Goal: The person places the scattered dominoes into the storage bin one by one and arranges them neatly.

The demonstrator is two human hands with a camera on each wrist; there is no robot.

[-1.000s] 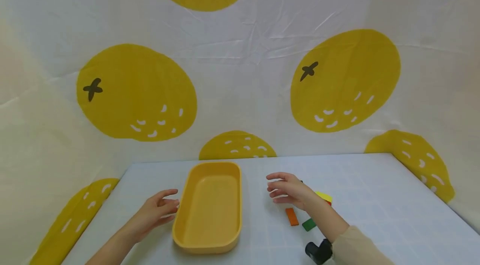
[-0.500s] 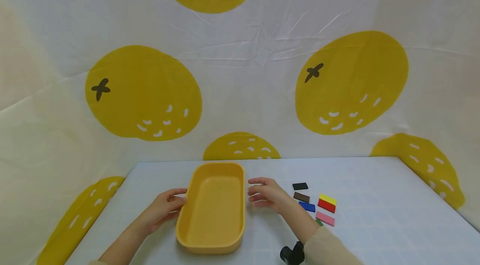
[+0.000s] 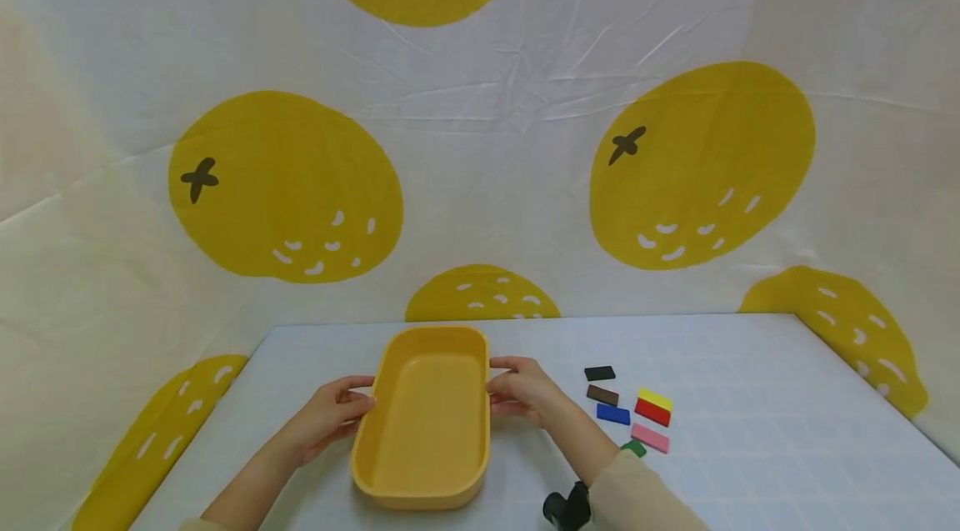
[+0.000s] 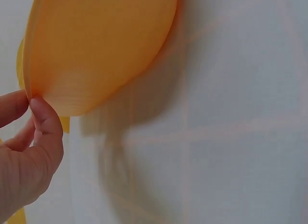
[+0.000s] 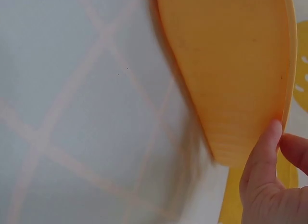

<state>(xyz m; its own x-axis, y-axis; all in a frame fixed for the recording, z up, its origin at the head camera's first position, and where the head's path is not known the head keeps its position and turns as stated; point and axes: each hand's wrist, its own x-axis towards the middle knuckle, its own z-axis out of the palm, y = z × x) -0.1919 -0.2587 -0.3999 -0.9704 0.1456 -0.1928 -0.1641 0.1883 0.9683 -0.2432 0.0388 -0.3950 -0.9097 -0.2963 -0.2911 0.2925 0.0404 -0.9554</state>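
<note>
Head view: coloured blocks (image 3: 628,408) beside tray (image 3: 420,491)

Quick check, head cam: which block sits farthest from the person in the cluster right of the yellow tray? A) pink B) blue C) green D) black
D: the black block lies at the far end of the cluster, beyond the brown block, blue block, pink block and green block.

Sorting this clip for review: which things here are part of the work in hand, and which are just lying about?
In hand:
- yellow tray, empty
- left hand, pinching the tray's left rim
- right hand, pinching its right rim

Lying about, untouched, on the table right of the tray:
- black block
- brown block
- blue block
- yellow block
- red block
- pink block
- green block
</note>
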